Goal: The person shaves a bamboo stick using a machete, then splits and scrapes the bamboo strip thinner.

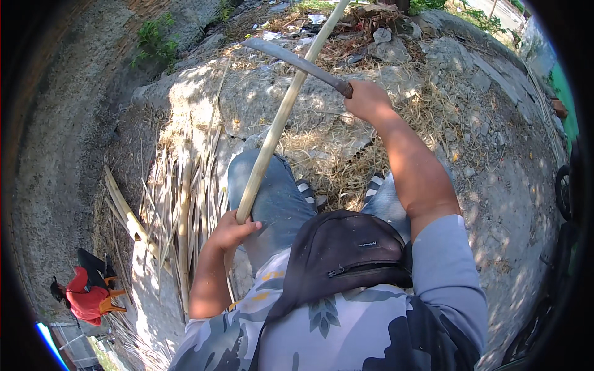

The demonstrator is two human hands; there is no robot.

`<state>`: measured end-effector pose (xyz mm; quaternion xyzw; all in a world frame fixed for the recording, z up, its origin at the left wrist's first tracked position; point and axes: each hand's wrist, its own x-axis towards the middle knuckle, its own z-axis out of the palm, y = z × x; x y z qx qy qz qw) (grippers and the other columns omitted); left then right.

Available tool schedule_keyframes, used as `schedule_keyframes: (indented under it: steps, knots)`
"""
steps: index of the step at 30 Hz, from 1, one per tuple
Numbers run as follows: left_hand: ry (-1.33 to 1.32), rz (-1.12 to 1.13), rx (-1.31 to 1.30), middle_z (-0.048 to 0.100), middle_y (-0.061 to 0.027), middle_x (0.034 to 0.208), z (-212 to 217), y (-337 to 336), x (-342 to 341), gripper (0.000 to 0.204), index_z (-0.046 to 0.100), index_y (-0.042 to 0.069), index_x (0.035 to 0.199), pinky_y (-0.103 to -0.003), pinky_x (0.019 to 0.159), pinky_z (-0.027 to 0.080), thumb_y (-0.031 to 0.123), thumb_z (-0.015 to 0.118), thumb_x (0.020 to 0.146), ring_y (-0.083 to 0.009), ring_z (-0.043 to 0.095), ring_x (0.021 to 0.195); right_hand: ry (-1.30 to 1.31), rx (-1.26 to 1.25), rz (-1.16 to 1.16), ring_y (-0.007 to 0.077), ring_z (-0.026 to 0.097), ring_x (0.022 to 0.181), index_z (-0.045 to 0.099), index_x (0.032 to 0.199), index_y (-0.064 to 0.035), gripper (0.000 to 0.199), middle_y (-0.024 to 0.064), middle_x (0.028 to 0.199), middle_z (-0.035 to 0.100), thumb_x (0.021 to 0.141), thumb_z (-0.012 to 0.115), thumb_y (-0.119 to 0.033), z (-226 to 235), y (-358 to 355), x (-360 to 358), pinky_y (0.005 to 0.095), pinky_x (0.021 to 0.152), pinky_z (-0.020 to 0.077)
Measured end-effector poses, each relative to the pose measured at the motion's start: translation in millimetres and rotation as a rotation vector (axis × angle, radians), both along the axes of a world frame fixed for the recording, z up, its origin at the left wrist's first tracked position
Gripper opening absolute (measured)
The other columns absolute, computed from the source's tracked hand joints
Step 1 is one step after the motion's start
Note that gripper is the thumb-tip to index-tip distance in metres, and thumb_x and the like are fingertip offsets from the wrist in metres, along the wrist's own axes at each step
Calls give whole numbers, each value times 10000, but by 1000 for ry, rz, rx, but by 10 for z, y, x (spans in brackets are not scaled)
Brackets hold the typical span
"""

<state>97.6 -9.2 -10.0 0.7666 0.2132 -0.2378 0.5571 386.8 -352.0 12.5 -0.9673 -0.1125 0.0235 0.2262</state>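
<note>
- Dark zipped bag (346, 244) is nearest the cam (head view, the only one), worn over a grey patterned shirt (322, 334); wearer seems seated, w/ jeans (284, 191) and striped sandals (374, 185) below.
- L hand (230, 234): clamped round the lower part of a long pale pole (273, 139), by the L thigh. Pole slants up past the L knee to the top edge, just rt of centre.
- R hand (368, 101): closed on the handle of a long curved blade (288, 56), which crosses the pole's upper part; can't tell if its edge touches.
- Around: split strips (184, 204) lie left of the L leg, pale shavings (346, 167) btwn and beyond the feet; a person in red (86, 298) is lower left, well apart.
- Risks, as I judge: blade could skid down the pole toward L hand or knee, e.g. b/c of a flat angle or a hard spot. Only one hand holds the pole, so a loose grip might let it twist.
</note>
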Motion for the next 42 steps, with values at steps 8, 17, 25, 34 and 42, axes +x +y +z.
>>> schedule_keyframes:
  steps: [8, 17, 25, 34, 42]
  knots:
    - [-13, 6, -70, 528, 19, 639, -18, -13, -4, 378, 554, 103, 800, -278, 472, 371, 316, 865, 763, -99, 478, 516, -91, -151, 336, 325, 708, 947, 703, 1021, -161, 190, 105, 972, 735, 850, 631, -203, 120, 378, -500, 478, 839, 549]
    - [-83, 46, 250, 554, 39, 722, 60, -257, -40, 326, 598, 66, 860, -266, 564, 398, 295, 828, 831, -72, 477, 645, 46, 11, 193, 318, 721, 925, 721, 953, -145, 165, 115, 948, 738, 812, 658, -202, 7, 178, -86, 467, 835, 560]
    - [7, 45, 152, 550, 37, 718, 114, -221, -57, 331, 594, 57, 851, -274, 551, 395, 308, 810, 854, -76, 469, 625, -139, -74, 210, 366, 702, 871, 663, 938, -132, 155, 151, 873, 706, 801, 658, -205, -6, 152, -300, 511, 796, 551]
    - [-244, 47, 371, 531, 24, 634, 128, -329, -294, 343, 580, 41, 781, -283, 545, 421, 287, 797, 883, -66, 470, 610, -347, -179, 542, 328, 708, 917, 686, 959, -122, 153, 102, 884, 723, 825, 670, -195, 236, 310, -421, 464, 852, 533]
    - [-290, -75, 660, 550, -58, 595, 304, -328, -508, 364, 613, -4, 782, -326, 519, 427, 291, 811, 857, -120, 505, 551, -10, 240, -153, 343, 689, 970, 692, 1005, -109, 241, 147, 993, 711, 829, 673, -273, -32, -367, 215, 463, 865, 537]
